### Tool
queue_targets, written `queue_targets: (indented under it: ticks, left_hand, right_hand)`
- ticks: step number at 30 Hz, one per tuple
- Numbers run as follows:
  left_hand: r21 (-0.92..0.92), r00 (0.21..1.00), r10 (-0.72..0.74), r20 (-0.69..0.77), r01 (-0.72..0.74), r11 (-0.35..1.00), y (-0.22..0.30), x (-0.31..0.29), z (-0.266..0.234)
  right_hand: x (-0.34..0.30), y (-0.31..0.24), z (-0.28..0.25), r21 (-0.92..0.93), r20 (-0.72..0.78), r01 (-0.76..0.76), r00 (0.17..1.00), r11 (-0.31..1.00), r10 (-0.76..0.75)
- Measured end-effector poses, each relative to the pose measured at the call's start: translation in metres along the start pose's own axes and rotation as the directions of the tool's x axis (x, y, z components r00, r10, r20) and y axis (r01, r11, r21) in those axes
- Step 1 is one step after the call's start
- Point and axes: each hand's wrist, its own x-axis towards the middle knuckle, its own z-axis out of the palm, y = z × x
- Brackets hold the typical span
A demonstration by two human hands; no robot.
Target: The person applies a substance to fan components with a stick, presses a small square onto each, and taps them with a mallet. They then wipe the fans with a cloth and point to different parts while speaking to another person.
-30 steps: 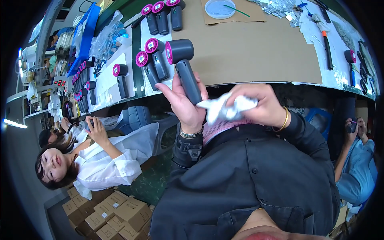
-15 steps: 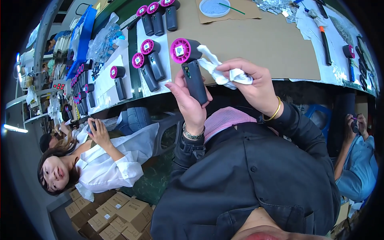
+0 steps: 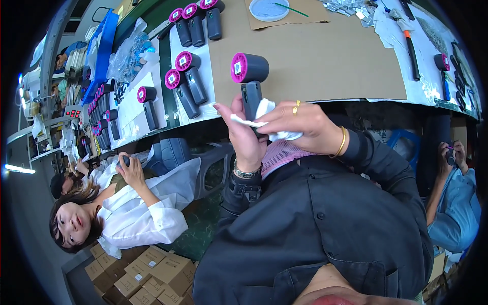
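Note:
A dark grey handheld fan (image 3: 254, 69) with a round magenta end stands upright in my left hand (image 3: 245, 137), just in front of the table edge. My left fingers and palm close round its handle. With my right hand (image 3: 305, 126) I pinch a white cloth (image 3: 264, 109) and press it against the lower handle. The cloth and fingers hide the handle's bottom end. A small pale label sits in the middle of the magenta end.
Several similar fans (image 3: 189, 76) lie on the table at the left. Brown cardboard (image 3: 325, 61) covers the middle, with a white dish (image 3: 269, 9) at its far edge. An orange-and-black hammer (image 3: 410, 56) lies right. Co-workers sit on both sides; boxes (image 3: 152, 269) are stacked lower left.
My right hand has brought the cloth down and left onto the fan's handle. The fan has turned, so its magenta end and barrel now show more side-on.

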Motion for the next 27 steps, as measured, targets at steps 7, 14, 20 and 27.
queue_targets:
  ticks: [7,14,20,27]
  left_hand:
    - [0.082,0.987,0.019,0.158,-0.032,0.996,0.010,0.003,-0.014]
    - [-0.053,0.971,-0.083,0.223,0.097,0.994,0.016,0.003,-0.018]
    - [0.071,0.984,-0.004,0.180,-0.009,0.997,0.011,0.001,-0.016]
    - [-0.100,0.966,-0.133,0.223,0.158,0.982,0.014,-0.003,-0.015]
  right_hand:
    - [-0.012,-0.006,-0.016,0.352,-0.039,-0.417,0.888,0.838,0.458]
    - [-0.013,-0.007,-0.014,0.548,-0.051,-0.543,0.738,0.636,0.673]
    - [-0.017,-0.002,-0.012,0.567,-0.034,-0.550,0.729,0.614,0.684]
    - [-0.021,-0.003,-0.010,0.533,-0.025,-0.572,0.726,0.624,0.687]
